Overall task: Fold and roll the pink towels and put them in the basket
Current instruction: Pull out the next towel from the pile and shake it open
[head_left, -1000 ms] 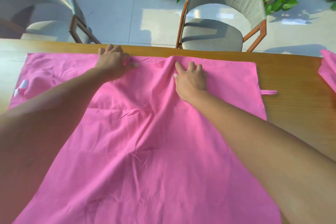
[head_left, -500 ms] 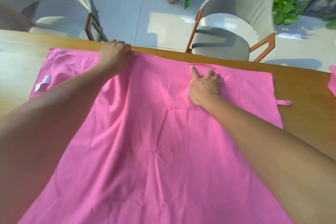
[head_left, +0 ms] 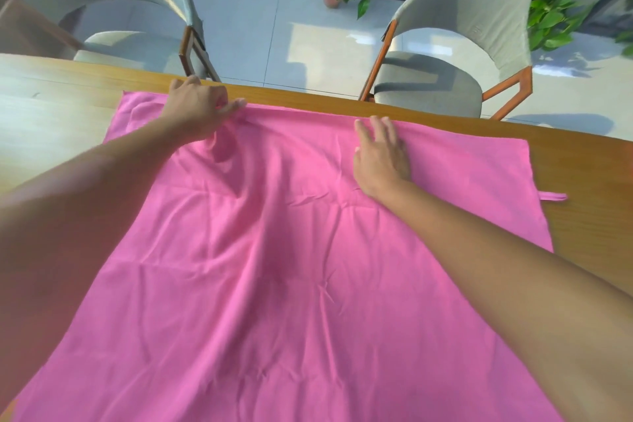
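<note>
While the pink towel [head_left: 274, 267] is spread across the wooden surface [head_left: 582, 161] with its far hem close to the far edge, a slip toward the floor could be caused if that hem were pushed any further outward. The left hand [head_left: 198, 106] is seen at the far hem, left of centre, with its thumb and fingers apparently pinching a small bunch of cloth; the grip is judged to be closed on the towel, though the fingertips are partly hidden. The right hand [head_left: 382, 154] is laid flat on the cloth near the hem, fingers straight, nothing grasped. Uneven pulling by one hand alone could leave the creases across the middle set into a crooked fold, and the small hanging loop [head_left: 553, 197] at the right edge could be trapped outside the roll. No basket is shown, so its place cannot be told. The near end of the towel is cut off by the frame, its left side is covered by the forearm, and whether the cloth lies single or doubled cannot be made out
</note>
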### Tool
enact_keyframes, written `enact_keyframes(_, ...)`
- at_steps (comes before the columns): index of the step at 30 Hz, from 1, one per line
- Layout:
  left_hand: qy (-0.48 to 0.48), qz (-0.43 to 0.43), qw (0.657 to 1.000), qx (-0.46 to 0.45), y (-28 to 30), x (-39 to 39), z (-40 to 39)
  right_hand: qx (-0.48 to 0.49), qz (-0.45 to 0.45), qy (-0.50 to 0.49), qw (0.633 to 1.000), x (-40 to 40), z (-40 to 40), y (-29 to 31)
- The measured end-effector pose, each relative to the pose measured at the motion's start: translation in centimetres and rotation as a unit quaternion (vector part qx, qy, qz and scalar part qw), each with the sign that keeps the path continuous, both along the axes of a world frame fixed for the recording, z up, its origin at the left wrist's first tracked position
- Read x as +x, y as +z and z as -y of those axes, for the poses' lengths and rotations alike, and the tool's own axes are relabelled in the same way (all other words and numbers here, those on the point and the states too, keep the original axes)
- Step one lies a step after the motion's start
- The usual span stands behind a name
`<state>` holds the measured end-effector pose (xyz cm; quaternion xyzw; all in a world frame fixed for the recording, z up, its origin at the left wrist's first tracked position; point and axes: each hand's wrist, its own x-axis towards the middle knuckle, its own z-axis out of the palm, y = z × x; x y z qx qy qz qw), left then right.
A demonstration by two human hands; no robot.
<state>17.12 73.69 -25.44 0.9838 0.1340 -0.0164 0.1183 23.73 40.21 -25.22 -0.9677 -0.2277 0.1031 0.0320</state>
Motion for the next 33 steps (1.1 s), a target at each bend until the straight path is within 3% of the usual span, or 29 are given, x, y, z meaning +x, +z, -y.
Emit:
enact_keyframes(3, -0.024, -0.064, 0.998, -0.014, 0.3, -1.0, -2.3, 0.034, -0.017, 0.094, 0.995, -0.9, -4.0, -0.2)
enact_keyframes(15, -0.009, -0.168, 0.979, -0.112, 1.9, -3.0, -7.8, -0.048, -0.039, 0.042, 0.997, -2.3, -7.8, -2.6)
enact_keyframes(23, -0.019, -0.148, 0.986, -0.075, 2.1, -5.0, -9.1, 0.047, 0.077, 0.064, 0.994, -0.7, -10.4, -1.4)
enact_keyframes(29, -0.031, -0.126, 0.991, -0.034, 2.6, -7.1, -11.1, 0.094, 0.054, 0.025, 0.994, 1.5, -11.2, -1.9)
enact_keyframes(33, -0.021, -0.037, 0.999, 0.000, 2.5, -7.7, -11.7, 0.109, 0.043, 0.028, 0.993, 2.3, -11.2, -2.3)
